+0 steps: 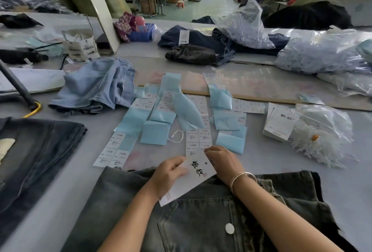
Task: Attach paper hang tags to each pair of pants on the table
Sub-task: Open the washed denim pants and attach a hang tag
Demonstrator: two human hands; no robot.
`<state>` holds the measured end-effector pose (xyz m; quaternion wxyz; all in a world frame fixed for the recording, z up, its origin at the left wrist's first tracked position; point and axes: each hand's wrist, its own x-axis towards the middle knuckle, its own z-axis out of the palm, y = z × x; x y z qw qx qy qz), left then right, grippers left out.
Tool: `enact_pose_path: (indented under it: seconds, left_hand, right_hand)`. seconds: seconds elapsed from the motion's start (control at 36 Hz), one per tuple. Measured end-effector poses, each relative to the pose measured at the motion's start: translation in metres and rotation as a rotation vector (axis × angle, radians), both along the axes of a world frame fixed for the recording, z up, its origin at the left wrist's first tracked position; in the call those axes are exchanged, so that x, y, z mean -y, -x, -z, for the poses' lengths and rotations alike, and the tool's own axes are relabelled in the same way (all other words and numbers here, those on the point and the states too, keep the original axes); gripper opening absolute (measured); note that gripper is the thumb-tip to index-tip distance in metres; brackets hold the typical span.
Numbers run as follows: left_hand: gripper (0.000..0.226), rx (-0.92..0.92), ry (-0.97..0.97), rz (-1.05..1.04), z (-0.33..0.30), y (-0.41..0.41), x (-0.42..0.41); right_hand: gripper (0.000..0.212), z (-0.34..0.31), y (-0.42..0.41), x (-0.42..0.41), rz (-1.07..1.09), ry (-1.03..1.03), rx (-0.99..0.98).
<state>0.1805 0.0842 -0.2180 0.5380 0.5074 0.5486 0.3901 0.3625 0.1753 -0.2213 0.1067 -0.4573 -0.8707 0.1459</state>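
A white paper hang tag with black brush writing and a small punched hole lies tilted over the waist of grey washed pants in front of me. My left hand grips the tag's left edge with curled fingers. My right hand, a bracelet on its wrist, pinches the tag's upper right corner near the hole. A loose white string loop lies on the table beyond the hands. Sticker sheets and blue backing papers spread out past it.
A stack of blank hang tags and a bag of white string fasteners sit at right. Dark pants lie at left, light blue jeans behind them, and more dark pants and plastic bags farther back.
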Motion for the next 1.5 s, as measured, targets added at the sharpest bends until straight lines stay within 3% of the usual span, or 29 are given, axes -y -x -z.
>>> enact_pose_path:
  seconds: [0.17,0.36,0.53,0.64,0.72,0.89,1.14,1.28,1.5]
  left_hand:
    - [0.049,-0.472,-0.138,0.062,-0.004,-0.01,-0.001]
    - [0.057,-0.61,-0.105,0.117,-0.006,-0.012,-0.002]
    - [0.063,-0.642,-0.087,0.122,-0.003,-0.012,-0.002]
    - [0.054,-0.654,-0.077,0.107,0.001,-0.012,-0.003]
    - [0.06,-0.663,-0.07,0.104,0.003,-0.012,-0.003]
    - [0.058,-0.677,-0.063,0.1,0.007,-0.011,-0.004]
    - [0.065,-0.697,-0.048,0.097,0.008,-0.011,-0.005]
    - [0.065,-0.697,-0.078,0.086,0.008,-0.012,-0.005]
    - [0.063,-0.689,-0.116,0.067,0.006,-0.014,-0.004]
  right_hand:
    - [0.024,-0.008,0.004,-0.004,0.07,0.071,-0.011]
    - [0.021,-0.019,0.014,-0.006,0.061,0.017,0.159]
    - [0.013,-0.016,0.013,-0.002,0.041,-0.029,0.25]
    - [0.025,-0.014,0.012,-0.006,0.088,0.021,0.167]
    - [0.024,-0.012,0.009,-0.009,0.094,0.054,0.161]
    - [0.025,-0.026,0.024,-0.017,0.106,0.082,0.3]
    - [0.021,-0.023,0.027,-0.011,0.08,-0.048,0.377]
    - [0.021,-0.013,0.017,-0.004,0.079,-0.122,0.262]
    - [0.025,-0.004,0.0,-0.004,-0.005,0.029,0.001]
